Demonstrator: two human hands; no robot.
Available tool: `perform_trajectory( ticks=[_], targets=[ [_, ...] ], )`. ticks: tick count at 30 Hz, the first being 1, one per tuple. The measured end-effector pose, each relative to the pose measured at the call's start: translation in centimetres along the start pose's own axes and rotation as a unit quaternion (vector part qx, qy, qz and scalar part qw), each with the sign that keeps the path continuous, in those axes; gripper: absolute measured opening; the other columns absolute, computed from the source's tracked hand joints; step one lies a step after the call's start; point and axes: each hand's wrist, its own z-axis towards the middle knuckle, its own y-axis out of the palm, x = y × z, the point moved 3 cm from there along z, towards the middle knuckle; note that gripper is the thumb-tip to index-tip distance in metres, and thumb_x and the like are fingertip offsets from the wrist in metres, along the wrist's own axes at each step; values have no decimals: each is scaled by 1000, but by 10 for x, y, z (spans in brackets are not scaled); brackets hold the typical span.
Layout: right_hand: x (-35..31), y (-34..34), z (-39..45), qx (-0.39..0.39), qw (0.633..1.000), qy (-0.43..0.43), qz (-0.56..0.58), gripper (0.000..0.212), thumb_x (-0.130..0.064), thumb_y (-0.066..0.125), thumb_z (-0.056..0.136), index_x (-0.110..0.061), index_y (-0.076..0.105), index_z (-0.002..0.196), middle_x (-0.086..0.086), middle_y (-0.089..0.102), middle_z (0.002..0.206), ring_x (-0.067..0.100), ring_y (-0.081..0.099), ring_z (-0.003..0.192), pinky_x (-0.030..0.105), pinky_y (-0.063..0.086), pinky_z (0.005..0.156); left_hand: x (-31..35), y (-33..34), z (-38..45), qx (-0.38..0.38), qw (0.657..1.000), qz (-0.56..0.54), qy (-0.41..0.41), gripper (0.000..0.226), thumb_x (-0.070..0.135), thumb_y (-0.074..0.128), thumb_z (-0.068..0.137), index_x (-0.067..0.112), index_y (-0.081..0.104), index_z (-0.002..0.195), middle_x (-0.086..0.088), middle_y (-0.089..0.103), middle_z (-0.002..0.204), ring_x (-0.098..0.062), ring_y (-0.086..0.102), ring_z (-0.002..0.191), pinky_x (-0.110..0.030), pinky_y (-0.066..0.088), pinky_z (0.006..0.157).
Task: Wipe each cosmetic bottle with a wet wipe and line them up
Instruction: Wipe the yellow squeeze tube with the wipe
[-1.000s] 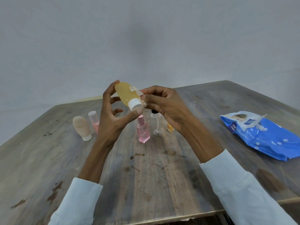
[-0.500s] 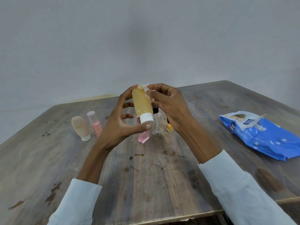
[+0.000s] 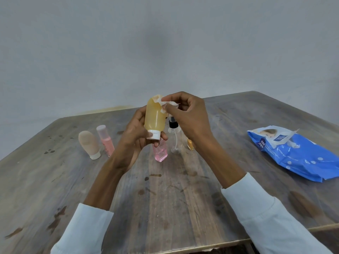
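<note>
Yellow bottle (image 3: 154, 116) is held cap-down above the table (image 3: 165, 208) by the left hand (image 3: 135, 138), its fingers curled round the white cap end. The right hand (image 3: 189, 116) pinches a small wipe (image 3: 165, 104) against the bottle's top end. I judge the wiping step is in hand; next the bottle must go down in line, probably left of the pink flask (image 3: 160, 151), beside the two bottles (image 3: 97, 142) there. Right of the flask lies a blue pack (image 3: 302, 154); "mee mee" is readable on it.
</note>
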Motion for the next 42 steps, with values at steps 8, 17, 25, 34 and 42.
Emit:
perform_trajectory(
  ticks=[8,17,25,34,42],
  targets=[
    [-7,10,-7,-32,996,-66,-41,12,-2,75,93,-8,82,100,-6,78,88,-1,67,67,11,50,56,1,-7,-3,130,967,220,11,27,42,60,109,23,50,125,-9,74,113,-24,68,64,-34,51,51],
    [-12,2,-4,-89,992,-69,-57,8,-14,79,96,-15,85,102,-12,78,79,7,71,70,24,56,64,12,-2,-11,69,979,192,24,34,27,69,95,12,70,126,-12,79,98,-22,77,77,-35,59,58],
    [-14,2,-3,-101,990,-80,-52,12,-17,78,98,-14,84,108,-23,60,55,4,51,52,26,47,60,10,-6,-8,72,976,199,44,30,29,63,99,13,69,124,-13,77,90,-21,63,62,-32,54,62],
    [-10,4,-1,-78,995,-68,17,16,-18,83,94,-16,85,110,-7,59,58,16,43,57,31,41,60,5,-3,-5,114,986,111,46,28,31,61,99,17,67,122,-20,72,90,-18,54,57,-25,45,55],
    [-10,0,-3,-71,995,-64,5,14,-11,83,92,-9,85,106,-11,69,60,4,53,53,21,44,59,8,-1,-7,98,979,167,61,27,30,62,101,14,66,123,-17,72,87,-19,54,57,-27,47,55]
  ],
)
